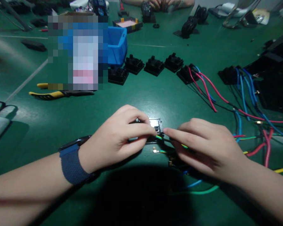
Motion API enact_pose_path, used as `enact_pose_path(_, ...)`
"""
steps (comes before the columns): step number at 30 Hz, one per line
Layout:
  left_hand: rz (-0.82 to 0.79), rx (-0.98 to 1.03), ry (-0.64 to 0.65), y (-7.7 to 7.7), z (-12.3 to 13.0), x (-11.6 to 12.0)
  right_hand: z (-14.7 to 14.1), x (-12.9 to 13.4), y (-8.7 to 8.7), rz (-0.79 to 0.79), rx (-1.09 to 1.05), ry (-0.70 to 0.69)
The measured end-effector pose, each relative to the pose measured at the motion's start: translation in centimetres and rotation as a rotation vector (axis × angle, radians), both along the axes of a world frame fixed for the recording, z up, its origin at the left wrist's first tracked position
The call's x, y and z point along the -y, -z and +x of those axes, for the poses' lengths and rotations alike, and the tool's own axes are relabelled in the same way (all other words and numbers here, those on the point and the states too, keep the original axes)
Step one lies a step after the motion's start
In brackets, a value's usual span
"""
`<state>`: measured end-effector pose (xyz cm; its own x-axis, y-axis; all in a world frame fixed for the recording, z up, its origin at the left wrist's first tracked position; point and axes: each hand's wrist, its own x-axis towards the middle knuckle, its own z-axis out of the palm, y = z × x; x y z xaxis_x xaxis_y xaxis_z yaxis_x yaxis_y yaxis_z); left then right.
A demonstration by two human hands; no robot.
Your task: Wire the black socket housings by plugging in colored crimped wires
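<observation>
A small black socket-like part with a bright opening lies on the green table, partly covered by my left hand. The thumb and fingers of that hand are closed at the part, pinching the end of a green-and-yellow wire. My right hand is closed round the same wire a little further along, its index fingertip close to the part's right edge. A brass terminal on another green-and-yellow lead lies just below. The wire's very tip is hidden by my left fingers.
Similar black parts stand in a row beyond my hands, one with red and blue wires. Yellow-handled pliers lie left, near a blue bin. Loose wires spread at right. Another person's hands rest at the far edge.
</observation>
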<state>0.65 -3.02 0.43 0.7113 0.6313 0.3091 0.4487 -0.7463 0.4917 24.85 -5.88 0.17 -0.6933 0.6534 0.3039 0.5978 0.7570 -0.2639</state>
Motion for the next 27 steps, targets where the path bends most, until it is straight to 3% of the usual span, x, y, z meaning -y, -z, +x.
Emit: enact_pose_path(27, -0.027, -0.003, 0.005, -0.19, 0.13, 0.12, -0.23, 0.19, -0.20, -0.048, 0.021, 0.017)
